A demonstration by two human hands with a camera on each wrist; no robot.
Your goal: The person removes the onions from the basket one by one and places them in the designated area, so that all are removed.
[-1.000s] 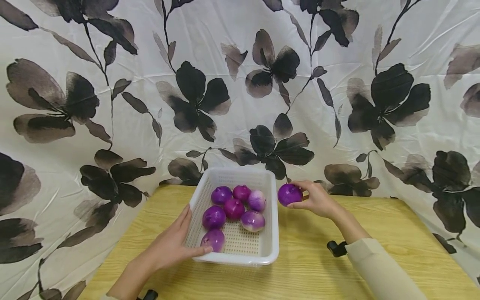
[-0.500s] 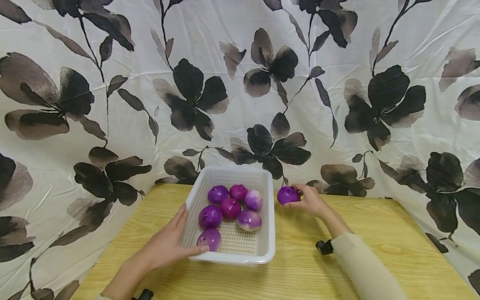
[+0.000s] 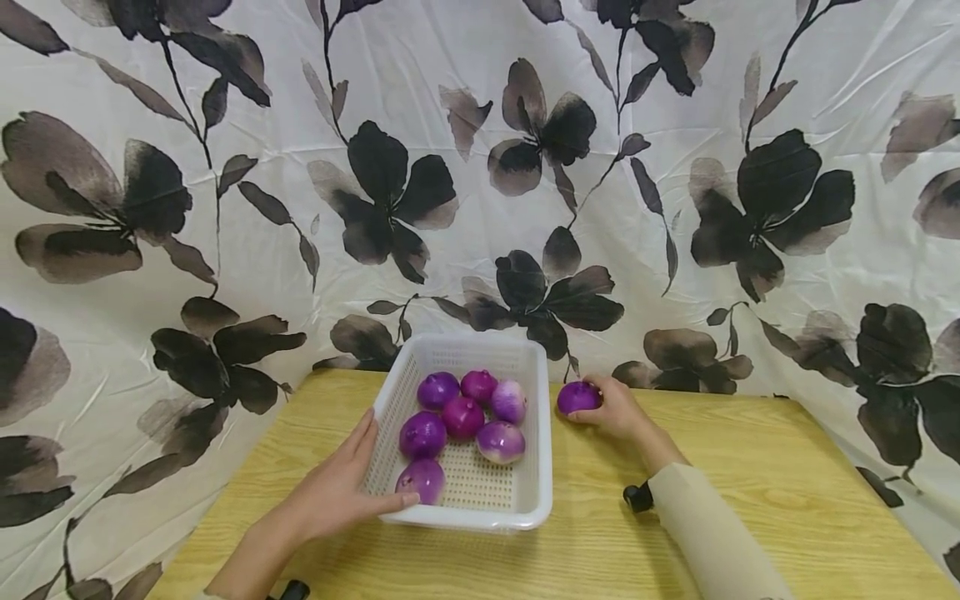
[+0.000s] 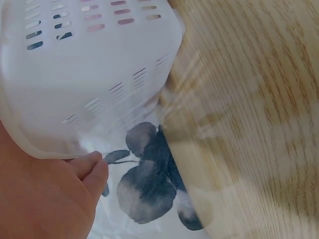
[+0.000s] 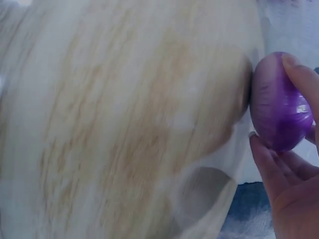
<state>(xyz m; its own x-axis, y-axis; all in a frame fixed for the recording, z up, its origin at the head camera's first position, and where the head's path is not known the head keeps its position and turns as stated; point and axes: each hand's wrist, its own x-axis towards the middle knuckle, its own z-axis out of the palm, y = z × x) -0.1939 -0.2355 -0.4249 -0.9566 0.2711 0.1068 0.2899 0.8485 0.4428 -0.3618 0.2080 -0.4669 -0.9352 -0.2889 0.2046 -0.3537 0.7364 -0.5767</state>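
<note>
A white plastic basket (image 3: 543,450) with perforated walls stands on the table and holds several purple onions (image 3: 462,417). My left hand (image 3: 322,493) holds it at the near-left corner, thumb over the rim and fingers along the outer left wall; the left wrist view shows the fingertips beneath the rim. Beyond the basket's right side, my right hand (image 3: 618,413) grips another purple onion (image 3: 578,402) between thumb and fingers. Seen from the right wrist, this onion (image 5: 279,107) is right at the tabletop, with the thumb on one side and fingers on the other.
The wood-grain table (image 3: 712,475) ends at the back against a white floral cloth (image 3: 480,208), which also hangs at both sides. Dark wrist-camera mounts show near each forearm.
My right hand has moved down with the onion, bringing it to the tabletop right of the basket. The left hand keeps its hold on the basket; the head view has shifted slightly.
</note>
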